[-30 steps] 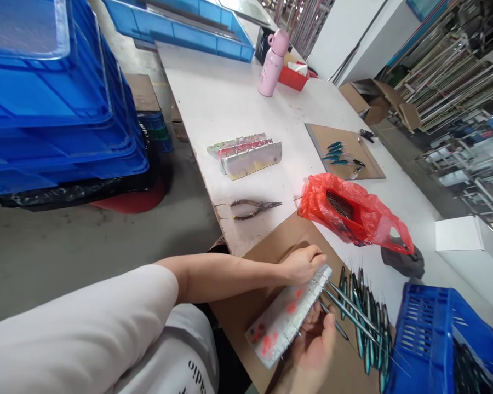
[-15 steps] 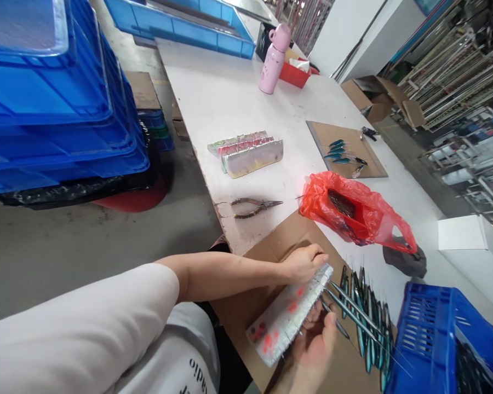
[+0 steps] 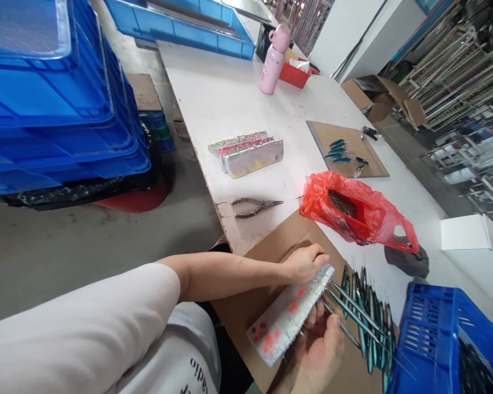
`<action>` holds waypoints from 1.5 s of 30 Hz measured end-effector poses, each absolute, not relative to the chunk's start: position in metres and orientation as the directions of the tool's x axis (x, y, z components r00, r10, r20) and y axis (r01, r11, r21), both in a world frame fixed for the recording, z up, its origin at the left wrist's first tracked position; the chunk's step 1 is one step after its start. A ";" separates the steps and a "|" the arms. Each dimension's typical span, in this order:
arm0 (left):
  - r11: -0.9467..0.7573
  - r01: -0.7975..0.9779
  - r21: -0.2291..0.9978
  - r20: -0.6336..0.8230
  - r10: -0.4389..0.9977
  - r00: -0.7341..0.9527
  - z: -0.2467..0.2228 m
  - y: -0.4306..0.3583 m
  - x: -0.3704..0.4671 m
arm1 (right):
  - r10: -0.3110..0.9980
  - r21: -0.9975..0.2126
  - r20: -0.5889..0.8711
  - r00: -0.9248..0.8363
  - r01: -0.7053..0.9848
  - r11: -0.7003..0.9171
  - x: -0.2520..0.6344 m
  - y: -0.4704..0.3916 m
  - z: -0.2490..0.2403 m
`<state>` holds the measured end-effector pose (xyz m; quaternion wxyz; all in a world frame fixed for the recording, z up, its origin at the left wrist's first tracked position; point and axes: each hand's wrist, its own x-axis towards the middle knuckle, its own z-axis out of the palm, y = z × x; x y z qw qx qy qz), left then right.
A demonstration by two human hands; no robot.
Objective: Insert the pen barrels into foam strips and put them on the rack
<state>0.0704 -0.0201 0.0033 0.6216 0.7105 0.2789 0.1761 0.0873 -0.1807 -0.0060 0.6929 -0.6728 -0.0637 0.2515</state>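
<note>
My left hand [image 3: 306, 264] is closed round the upper end of a silver foil-edged strip [image 3: 277, 323] with red spots, tilted above brown cardboard [image 3: 267, 254]. At the strip's lower right side, my right hand [image 3: 318, 339] has its fingers bent round a thin dark teal piece [image 3: 343, 328] with a fine wire. Two longer teal pieces [image 3: 355, 309] stick out from the strip's edge towards the right. Beside them, several similar teal pieces [image 3: 372, 323] lie in a row on the cardboard and table.
Pliers [image 3: 254, 208], three or so foil strips [image 3: 252, 158] and a red plastic bag [image 3: 357, 213] lie beyond my hands. A blue basket [image 3: 427, 328] stands at right. Farther off are a pink bottle [image 3: 273, 65] and a board [image 3: 353, 156] with small teal pieces. Blue crates [image 3: 57, 87] are stacked at left.
My right hand has shifted slightly right, and the thin teal piece by its fingers has moved with it. My left hand and the strip have hardly moved.
</note>
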 end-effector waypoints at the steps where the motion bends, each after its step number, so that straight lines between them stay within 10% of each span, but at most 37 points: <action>1: -0.076 0.185 0.980 -0.100 0.613 0.783 0.004 -0.020 0.070 | 0.392 -0.966 -0.243 0.887 -0.259 -0.010 0.086 -0.180 -0.002; 8: -0.083 0.207 0.975 -0.114 0.613 0.782 0.004 -0.021 0.072 | 0.216 -0.992 -0.121 0.969 -0.125 0.004 0.087 -0.169 0.021; 45: -0.162 0.149 0.975 -0.008 0.649 0.760 -0.002 -0.025 0.074 | 0.279 -0.846 -0.500 0.820 -0.531 0.045 0.091 -0.173 0.008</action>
